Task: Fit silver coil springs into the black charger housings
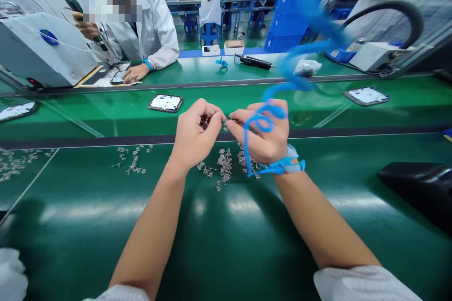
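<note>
My left hand (pixel 198 134) is curled around several small metal parts (pixel 207 120), with its thumb and index finger pinched together. Close by on the right, my right hand (pixel 266 131) is closed in a pinch, its fingertips at a small metal piece (pixel 225 124) between the two hands. A blue wrist strap (pixel 287 165) with a coiled blue cord circles my right wrist. Under the hands, piles of small metal parts (pixel 224 167) lie on the green table (pixel 226 249); a looser group (pixel 136 160) is to the left.
Beyond the table edge, a green belt (pixel 247 103) carries flat devices (pixel 165 102). Across it, a person in white (pixel 155 23) holds a tool. A black object (pixel 420 188) sits at right; the blue cord (pixel 303 51) hangs in front.
</note>
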Demonstrator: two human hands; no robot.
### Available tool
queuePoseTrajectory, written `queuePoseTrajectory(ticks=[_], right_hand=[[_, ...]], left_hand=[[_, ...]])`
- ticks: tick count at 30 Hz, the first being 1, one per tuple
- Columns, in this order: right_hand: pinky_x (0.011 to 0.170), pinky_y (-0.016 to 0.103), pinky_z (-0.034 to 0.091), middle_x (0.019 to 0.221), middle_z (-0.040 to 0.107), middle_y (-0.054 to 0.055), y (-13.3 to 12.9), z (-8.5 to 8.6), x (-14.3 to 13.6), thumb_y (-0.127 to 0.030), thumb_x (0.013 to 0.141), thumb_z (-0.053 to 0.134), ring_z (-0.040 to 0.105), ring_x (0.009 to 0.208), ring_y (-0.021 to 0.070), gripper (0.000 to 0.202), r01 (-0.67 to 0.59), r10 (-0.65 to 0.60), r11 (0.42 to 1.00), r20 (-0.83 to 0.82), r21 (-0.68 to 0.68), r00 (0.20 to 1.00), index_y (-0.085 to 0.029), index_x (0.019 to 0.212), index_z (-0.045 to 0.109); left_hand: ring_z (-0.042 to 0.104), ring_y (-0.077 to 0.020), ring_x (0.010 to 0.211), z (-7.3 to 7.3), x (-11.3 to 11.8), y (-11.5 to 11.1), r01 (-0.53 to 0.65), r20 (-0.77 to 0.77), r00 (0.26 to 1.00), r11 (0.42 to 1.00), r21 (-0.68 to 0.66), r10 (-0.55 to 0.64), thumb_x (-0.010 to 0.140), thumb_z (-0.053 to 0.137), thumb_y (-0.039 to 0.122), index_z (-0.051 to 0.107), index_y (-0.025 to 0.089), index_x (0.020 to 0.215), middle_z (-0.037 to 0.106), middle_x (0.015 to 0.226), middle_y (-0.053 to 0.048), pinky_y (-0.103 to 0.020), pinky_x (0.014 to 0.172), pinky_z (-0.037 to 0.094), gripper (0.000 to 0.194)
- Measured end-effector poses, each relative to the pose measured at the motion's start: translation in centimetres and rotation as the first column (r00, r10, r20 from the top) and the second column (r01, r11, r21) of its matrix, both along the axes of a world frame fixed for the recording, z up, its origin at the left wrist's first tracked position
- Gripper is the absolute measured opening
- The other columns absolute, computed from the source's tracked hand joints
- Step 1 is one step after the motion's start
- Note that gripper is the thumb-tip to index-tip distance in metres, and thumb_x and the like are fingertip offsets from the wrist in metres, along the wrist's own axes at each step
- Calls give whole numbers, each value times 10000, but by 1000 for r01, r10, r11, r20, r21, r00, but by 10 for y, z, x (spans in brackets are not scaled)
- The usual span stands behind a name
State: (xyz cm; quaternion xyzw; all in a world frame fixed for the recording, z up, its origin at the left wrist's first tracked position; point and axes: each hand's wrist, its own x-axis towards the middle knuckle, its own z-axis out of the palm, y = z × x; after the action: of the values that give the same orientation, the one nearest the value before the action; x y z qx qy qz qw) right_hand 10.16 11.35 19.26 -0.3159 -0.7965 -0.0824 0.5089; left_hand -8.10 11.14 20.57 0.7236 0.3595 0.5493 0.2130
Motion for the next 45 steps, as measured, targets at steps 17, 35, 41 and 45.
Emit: queuePoseTrajectory(ticks=[17,35,41,45], right_hand=[[674,426,479,1091,785,-42,-2,2,13,-346,929,667,700,892,245,101,-77,93,991,158,-105,983,-379,871,743],[853,428,476,1028,696,44,-7,1,-4,-283,871,713,636,930,227,144,-243,245,950,-15,-196,969,-267,997,646],[749,324,538,992,669,41,-7,2,-5,-460,930,687,650,887,175,328,-586,347,596,-483,-548,804,-233,1144,586],[726,315,531,953,692,25,-4,-2,-8,-440,889,752,649,843,169,283,-482,301,711,-398,-512,867,-228,1048,653]], left_hand=[[414,-78,451,1,-4,5,419,443,866,823,-384,-234,814,786,392,619,266,975,471,543,80,-233,447,313,264],[495,-82,578,6,-13,5,314,317,924,895,-318,-211,767,751,224,533,216,768,607,711,34,-213,508,390,218],[563,-106,656,9,-14,1,342,278,923,897,-279,-266,774,805,319,586,223,816,622,782,14,-223,543,452,242],[580,-112,664,8,-12,0,351,285,918,899,-261,-276,788,815,376,648,239,866,631,802,9,-229,542,473,230]])
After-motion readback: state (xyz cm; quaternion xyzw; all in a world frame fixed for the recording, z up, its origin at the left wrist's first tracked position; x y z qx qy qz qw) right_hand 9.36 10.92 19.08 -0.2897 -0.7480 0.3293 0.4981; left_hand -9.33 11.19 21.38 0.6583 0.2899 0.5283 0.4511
